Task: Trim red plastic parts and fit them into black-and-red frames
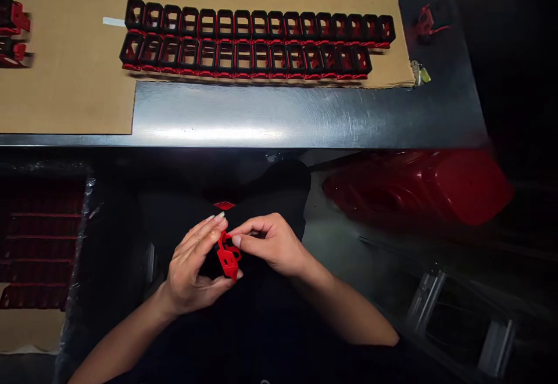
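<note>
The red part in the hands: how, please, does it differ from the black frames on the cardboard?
The red part is all red; the black frames have red edging. The red part sits between the left hand and right hand; the frames lie in rows on the cardboard. Both have open cut-outs.

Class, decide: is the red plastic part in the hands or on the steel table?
In the hands: left hand and right hand pinch the red plastic part.

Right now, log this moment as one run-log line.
left hand: holds red plastic part | right hand: pinches it | ahead: black-red frames in rows
</note>
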Demonstrator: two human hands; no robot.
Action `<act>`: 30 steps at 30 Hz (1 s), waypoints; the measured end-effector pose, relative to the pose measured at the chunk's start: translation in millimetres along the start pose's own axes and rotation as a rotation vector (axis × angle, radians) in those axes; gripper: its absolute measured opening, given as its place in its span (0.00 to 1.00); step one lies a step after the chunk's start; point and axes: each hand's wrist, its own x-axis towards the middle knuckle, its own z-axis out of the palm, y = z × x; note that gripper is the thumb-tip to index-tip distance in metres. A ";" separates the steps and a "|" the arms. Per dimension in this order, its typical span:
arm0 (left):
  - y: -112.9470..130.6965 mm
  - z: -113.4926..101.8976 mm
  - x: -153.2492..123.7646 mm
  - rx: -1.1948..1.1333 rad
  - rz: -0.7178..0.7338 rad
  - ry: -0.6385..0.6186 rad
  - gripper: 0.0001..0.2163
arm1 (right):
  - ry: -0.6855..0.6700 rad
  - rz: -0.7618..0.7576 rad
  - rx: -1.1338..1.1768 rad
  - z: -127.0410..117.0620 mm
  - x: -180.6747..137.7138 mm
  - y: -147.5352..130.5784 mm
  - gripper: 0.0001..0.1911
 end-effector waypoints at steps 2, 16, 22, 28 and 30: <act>0.1 0.0 0.1 0.005 0.011 0.000 0.40 | 0.007 0.015 -0.010 0.6 1.3 -1.3 0.10; -5.1 0.6 -8.2 -0.167 -0.127 -0.030 0.43 | 0.240 -0.077 -0.223 9.6 10.2 1.7 0.14; -1.2 3.0 -8.8 -0.476 -0.371 0.006 0.38 | 0.238 -0.016 -0.021 -6.1 21.6 15.9 0.20; -3.2 8.2 -5.8 -0.555 -0.381 0.045 0.38 | -0.012 0.027 0.241 3.4 12.0 27.6 0.17; -4.5 9.5 -6.9 -0.579 -0.365 0.071 0.38 | -0.093 0.088 0.353 6.6 9.1 31.5 0.16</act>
